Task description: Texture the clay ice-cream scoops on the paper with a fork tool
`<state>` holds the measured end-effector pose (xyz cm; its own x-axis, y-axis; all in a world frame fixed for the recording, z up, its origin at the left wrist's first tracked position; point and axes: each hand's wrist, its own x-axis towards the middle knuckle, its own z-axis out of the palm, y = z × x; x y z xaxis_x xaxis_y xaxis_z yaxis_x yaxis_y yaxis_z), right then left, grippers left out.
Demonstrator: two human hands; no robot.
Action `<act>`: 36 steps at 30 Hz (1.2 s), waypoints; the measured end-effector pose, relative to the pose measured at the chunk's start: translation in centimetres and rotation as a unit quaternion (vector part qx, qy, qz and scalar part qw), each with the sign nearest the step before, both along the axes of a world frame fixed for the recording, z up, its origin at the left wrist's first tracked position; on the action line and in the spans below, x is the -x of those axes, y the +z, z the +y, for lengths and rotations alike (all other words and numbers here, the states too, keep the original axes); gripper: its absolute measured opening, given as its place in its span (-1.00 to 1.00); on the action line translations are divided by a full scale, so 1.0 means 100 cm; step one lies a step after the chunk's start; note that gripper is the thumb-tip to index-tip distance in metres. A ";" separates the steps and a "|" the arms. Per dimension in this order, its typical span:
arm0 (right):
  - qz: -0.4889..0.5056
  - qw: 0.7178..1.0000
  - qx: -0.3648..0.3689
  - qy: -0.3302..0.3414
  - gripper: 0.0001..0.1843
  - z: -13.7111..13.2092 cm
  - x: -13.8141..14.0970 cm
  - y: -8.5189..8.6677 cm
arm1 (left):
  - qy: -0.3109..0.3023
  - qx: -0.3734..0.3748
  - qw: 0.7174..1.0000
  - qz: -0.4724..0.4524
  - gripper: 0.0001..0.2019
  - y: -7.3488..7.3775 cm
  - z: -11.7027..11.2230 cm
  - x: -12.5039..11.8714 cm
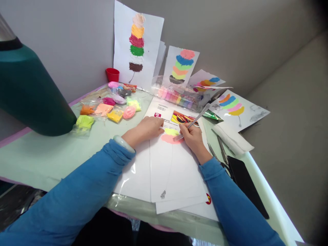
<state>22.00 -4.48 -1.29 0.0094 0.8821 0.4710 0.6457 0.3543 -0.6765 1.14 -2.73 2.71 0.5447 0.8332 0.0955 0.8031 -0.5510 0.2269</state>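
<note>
My right hand (192, 136) grips a metal fork (198, 117), its handle pointing up and away. The tines rest on a pink patch of what looks like soft clay (167, 138) on a white sheet of paper (174, 171). Just above the pink lies a yellow patch (171, 131). My left hand (150, 128) lies on the paper at the left of the patches, fingers bent, thumb and forefinger a little apart, holding nothing visible. A thin pencil line runs down from the pink patch to a small dark scribble.
Several bagged lumps of coloured clay (115, 115) lie at the left, by a large teal bottle (36, 92). A red cup (112, 74) and a clear box (176, 96) stand behind. Finished pictures (151, 68) lean on the wall. At right lie a tissue (232, 138), scissors (227, 168) and a black phone-like slab (247, 186).
</note>
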 end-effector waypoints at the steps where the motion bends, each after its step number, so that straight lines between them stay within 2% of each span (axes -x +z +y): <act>1: 0.001 1.000 -0.001 0.000 -0.62 0.000 0.000 0.000 | 0.000 -0.001 1.000 0.001 -0.74 0.000 0.000 0.000; 10: -0.002 1.000 -0.007 0.003 -0.62 0.001 0.000 0.000 | -0.004 -0.007 1.000 -0.002 -0.76 -0.001 0.001 0.000; 19: -0.002 1.000 0.021 0.001 -0.63 -0.002 0.003 0.003 | 0.000 0.007 1.000 -0.006 -0.76 0.001 0.000 0.001; 36: 0.001 1.000 0.009 -0.012 -0.61 -0.001 0.002 0.003 | -0.002 0.001 1.000 -0.003 -0.76 0.001 -0.001 0.000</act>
<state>21.76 -4.54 -0.97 0.0310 0.8899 0.4550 0.6522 0.3270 -0.6839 1.11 -2.81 2.84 0.5471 0.8315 0.0969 0.7997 -0.5533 0.2331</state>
